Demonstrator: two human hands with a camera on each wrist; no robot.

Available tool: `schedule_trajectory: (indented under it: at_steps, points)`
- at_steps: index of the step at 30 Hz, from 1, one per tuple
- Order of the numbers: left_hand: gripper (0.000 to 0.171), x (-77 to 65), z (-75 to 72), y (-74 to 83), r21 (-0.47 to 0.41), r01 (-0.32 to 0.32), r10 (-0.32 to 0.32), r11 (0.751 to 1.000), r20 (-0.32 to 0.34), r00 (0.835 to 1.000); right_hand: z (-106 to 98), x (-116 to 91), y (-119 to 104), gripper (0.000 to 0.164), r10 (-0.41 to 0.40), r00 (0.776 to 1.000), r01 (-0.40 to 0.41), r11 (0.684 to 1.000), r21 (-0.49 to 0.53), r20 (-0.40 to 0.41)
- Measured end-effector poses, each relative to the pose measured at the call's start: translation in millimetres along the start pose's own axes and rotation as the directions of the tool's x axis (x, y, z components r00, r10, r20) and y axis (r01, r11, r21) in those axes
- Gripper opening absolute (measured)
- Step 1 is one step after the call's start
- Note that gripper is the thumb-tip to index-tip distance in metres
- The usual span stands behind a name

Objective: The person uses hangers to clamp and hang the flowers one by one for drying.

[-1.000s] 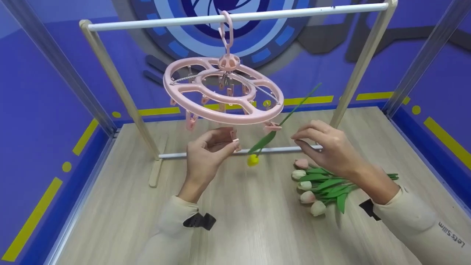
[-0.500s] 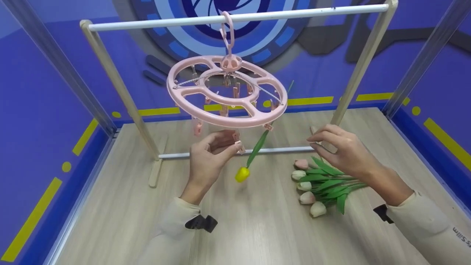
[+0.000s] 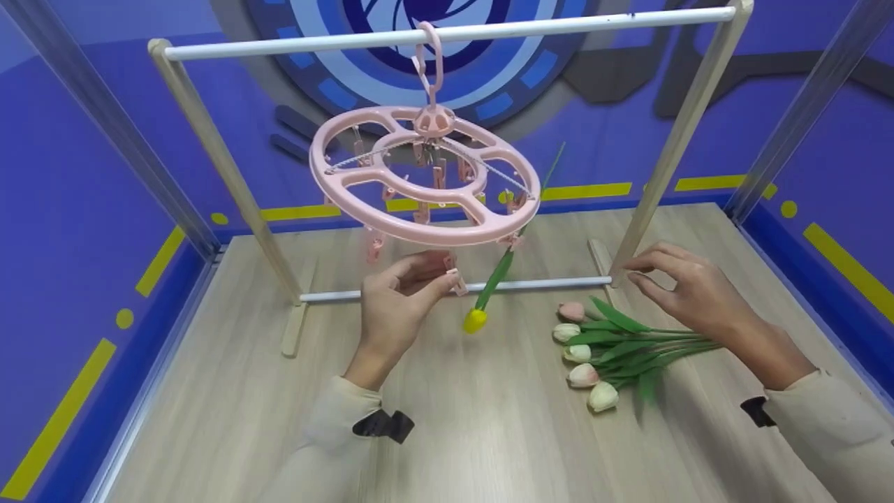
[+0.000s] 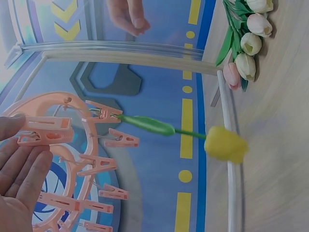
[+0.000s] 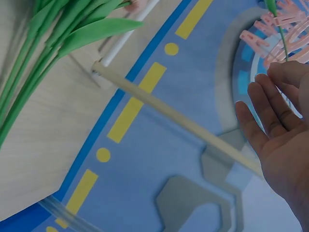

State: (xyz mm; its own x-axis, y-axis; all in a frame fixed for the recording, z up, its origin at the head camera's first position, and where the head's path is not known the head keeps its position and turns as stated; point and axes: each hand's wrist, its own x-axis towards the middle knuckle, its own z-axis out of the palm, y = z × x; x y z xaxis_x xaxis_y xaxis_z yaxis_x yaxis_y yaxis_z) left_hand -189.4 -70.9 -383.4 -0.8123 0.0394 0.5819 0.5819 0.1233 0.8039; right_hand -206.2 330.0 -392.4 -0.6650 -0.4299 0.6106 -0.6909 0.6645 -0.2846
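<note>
My left hand pinches a pink clothespin below the near rim of the round pink clip hanger; that clothespin shows between thumb and fingers in the left wrist view. A yellow tulip hangs head down, its stem caught in another clothespin on the hanger's right side. Holding nothing, my right hand hovers above the stem end of the tulips, fingers loosely bent. In the right wrist view that hand has its fingers extended.
Several pale tulips lie in a bunch on the wooden tabletop, right of centre. The hanger hooks over the white top bar of a wooden rack, whose right post stands near my right hand. Blue panels enclose the sides and back.
My right hand has drawn away to the right from the hanger. The yellow tulip and hanger have swung and turned somewhat. My left hand keeps its pinch on the clothespin.
</note>
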Motion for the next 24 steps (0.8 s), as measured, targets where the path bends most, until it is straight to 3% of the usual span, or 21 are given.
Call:
schedule_trajectory:
  at_steps: [9, 24]
  points:
    - [0.026, -0.5, -1.3, -2.1, -0.031, -0.022, 0.023, 0.999, 0.009, 1.000, -3, -22, 21, 0.028, 0.109, 0.994, -0.107, 0.993, -0.045, 0.031]
    - [0.027, 0.3, -1.7, -1.6, -0.045, -0.022, 0.022, 0.999, 0.007, 1.000, 4, -53, 54, 0.024, 0.188, 0.979, -0.181, 0.980, -0.086, 0.083]
